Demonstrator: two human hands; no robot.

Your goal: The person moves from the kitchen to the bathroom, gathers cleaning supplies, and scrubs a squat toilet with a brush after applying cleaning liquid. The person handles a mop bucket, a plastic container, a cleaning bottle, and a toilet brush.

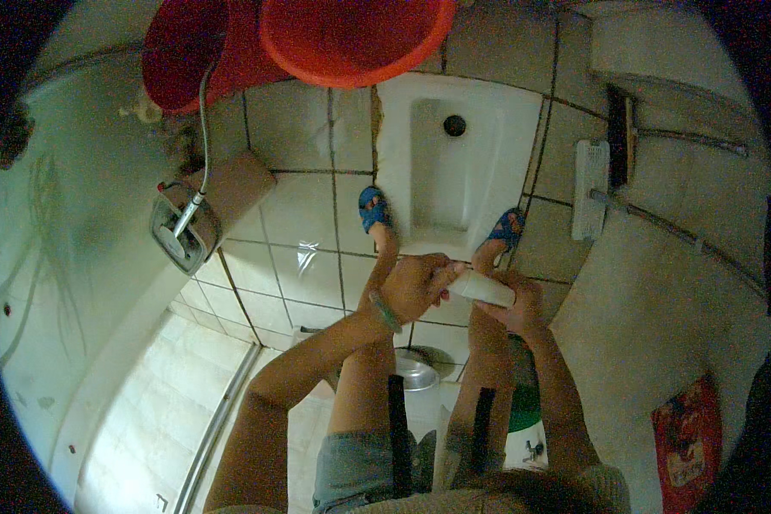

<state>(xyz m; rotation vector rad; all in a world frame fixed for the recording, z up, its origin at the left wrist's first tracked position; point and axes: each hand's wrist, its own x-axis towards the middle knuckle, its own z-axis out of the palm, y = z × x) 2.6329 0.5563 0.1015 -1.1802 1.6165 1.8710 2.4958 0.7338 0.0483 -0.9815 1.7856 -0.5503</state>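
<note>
Both my hands meet in front of my legs, over the near end of a white squat toilet [511, 128] set in the tiled floor. My right hand [527, 302] grips a small white object [485, 288], like a bottle or tube, tilted sideways; its exact kind cannot be told. The fingers of my left hand [417, 286] are at the left end of this object, and a greenish bracelet [385, 311] circles that wrist. Blue sandals [374, 209] are on my feet, one at each side of the toilet's near end.
Red plastic tubs [360, 77] stand beyond the toilet. At left, a shower head [172, 239] rests in a container [189, 257]. Metal rails [665, 225] and a white plastic box [590, 193] are along the right wall. A silver lid [415, 372] lies behind my legs.
</note>
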